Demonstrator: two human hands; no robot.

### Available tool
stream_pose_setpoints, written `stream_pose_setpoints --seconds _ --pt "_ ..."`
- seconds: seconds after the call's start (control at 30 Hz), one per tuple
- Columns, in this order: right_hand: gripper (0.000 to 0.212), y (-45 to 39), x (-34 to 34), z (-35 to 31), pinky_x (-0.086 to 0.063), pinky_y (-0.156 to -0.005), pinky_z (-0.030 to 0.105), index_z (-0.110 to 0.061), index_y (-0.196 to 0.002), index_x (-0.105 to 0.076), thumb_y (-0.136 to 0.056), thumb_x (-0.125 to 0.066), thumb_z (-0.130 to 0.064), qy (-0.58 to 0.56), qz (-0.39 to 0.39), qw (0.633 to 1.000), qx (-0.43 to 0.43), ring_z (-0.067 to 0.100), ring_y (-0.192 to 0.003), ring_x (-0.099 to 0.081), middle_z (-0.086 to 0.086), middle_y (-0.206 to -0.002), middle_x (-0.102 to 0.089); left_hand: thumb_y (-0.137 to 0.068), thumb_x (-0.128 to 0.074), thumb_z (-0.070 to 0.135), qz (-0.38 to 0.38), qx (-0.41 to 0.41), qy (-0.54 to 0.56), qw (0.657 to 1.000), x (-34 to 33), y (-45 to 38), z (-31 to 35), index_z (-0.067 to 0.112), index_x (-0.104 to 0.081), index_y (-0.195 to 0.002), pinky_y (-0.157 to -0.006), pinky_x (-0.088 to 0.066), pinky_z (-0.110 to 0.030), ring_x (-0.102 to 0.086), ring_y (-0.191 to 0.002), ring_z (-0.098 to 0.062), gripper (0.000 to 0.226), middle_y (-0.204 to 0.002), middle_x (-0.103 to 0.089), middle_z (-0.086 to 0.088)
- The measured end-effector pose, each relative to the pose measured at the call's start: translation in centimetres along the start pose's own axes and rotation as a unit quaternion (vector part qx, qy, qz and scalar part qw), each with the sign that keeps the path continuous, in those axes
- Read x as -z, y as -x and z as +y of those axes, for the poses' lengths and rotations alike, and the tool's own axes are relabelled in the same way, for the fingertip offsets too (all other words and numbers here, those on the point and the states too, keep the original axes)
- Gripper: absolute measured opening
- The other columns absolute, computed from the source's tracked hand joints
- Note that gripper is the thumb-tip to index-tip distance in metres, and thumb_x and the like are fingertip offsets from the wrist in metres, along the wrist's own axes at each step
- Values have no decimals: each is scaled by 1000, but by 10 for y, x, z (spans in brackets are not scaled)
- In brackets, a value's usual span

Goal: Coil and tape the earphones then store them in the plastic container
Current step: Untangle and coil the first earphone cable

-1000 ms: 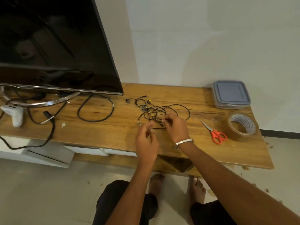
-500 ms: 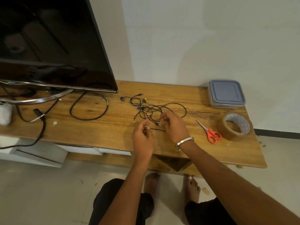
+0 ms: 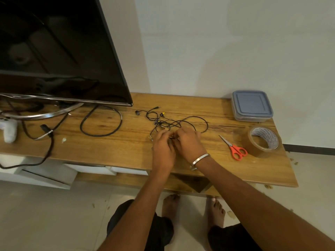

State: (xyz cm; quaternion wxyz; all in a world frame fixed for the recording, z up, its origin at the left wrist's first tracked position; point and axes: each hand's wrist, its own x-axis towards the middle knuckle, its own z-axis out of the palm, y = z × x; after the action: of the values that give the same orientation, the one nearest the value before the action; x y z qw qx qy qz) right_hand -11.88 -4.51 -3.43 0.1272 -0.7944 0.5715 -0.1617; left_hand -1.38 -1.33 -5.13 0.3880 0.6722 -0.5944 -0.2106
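Observation:
Black earphones point(image 3: 174, 120) lie tangled in loose loops on the wooden table point(image 3: 126, 142), with a jack plug at the far end and yellow-tipped buds. My left hand point(image 3: 163, 149) and my right hand point(image 3: 190, 144) meet at the near side of the tangle, fingers pinched on the cable between them. A silver bangle sits on my right wrist. The plastic container point(image 3: 252, 105) with its blue-grey lid closed stands at the back right. A roll of brown tape point(image 3: 263, 141) and orange-handled scissors point(image 3: 235, 149) lie right of my hands.
A large TV point(image 3: 54, 51) on a curved metal stand fills the left. A thick black cable loop point(image 3: 101, 122), a power lead and a white controller point(image 3: 9, 129) lie under it. The wall runs right behind the table.
My two hands have come together, closing the gap between them over the cable. The view has shifted slightly.

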Motion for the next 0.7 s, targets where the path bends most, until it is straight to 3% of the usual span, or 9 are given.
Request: stream_pose_setpoints --seconds 0.1,0.17,0.23,0.3,0.4,0.5,0.6,0.7 --pt "10 1 6 6 -29 -85 35 -20 -97 -61 -91 -55 -24 -68 12 997 -19 16 -96 -57 -4 -97 -65 -91 -52 0 -18 -32 -26 999 2 -7 -1 13 -68 -111 -94 -47 -32 -54 -108 -15 29 -113 -61 -2" --pt "8 0 6 9 -40 -82 32 -18 -95 -62 -88 -61 -22 -167 32 984 -52 13 -83 -59 -6 -88 -64 -92 -53 3 -16 -47 -18 999 6 -10 2 14 -69 -109 -89 -47 -29 -55 -101 -12 26 -106 -65 -1" --pt "18 1 8 8 -44 -71 23 -16 -102 -60 -85 -67 -17 -295 57 949 -98 8 -74 -57 -7 -84 -61 -93 -54 3 -10 -36 13 999 9 -13 8 14 -70 -109 -85 -49 -27 -58 -96 -11 26 -102 -68 0" --pt "36 3 11 3 -45 -67 12 -13 -118 -51 -86 -67 -16 -376 54 916 -128 6 -78 -57 -4 -91 -60 -93 -56 4 5 -4 60 998 11 -14 16 12 -70 -108 -82 -52 -27 -63 -93 -12 22 -99 -69 1" --pt "33 6 11 -1 -44 -73 10 -9 -123 -53 -91 -57 -11 -345 -18 935 -75 15 -93 -61 5 -107 -64 -93 -61 9 10 67 132 989 13 -17 26 16 -67 -107 -75 -53 -16 -65 -90 -10 17 -98 -68 3" --pt "27 7 12 -3 -41 -69 6 -12 -117 -58 -90 -55 -9 -317 -37 946 -52 8 -86 -58 1 -101 -65 -91 -64 9 17 133 226 965 15 -23 30 18 -62 -105 -68 -55 -17 -69 -78 -9 17 -95 -69 -3" --pt "20 3 15 0 -40 -65 4 -11 -110 -60 -90 -58 -12 -290 -20 955 -56 8 -80 -60 -2 -90 -66 -89 -65 6 37 130 266 954 22 -27 28 17 -52 -123 -67 -56 -23 -69 -74 -11 38 -91 -69 -9" --pt "14 -1 20 6 -44 -71 19 -11 -102 -66 -91 -58 -17 -233 7 972 -25 10 -80 -60 -1 -90 -68 -88 -66 6 54 91 252 962 30 -30 25 21 -41 -138 -73 -55 -21 -68 -80 -14 58 -87 -67 -6"
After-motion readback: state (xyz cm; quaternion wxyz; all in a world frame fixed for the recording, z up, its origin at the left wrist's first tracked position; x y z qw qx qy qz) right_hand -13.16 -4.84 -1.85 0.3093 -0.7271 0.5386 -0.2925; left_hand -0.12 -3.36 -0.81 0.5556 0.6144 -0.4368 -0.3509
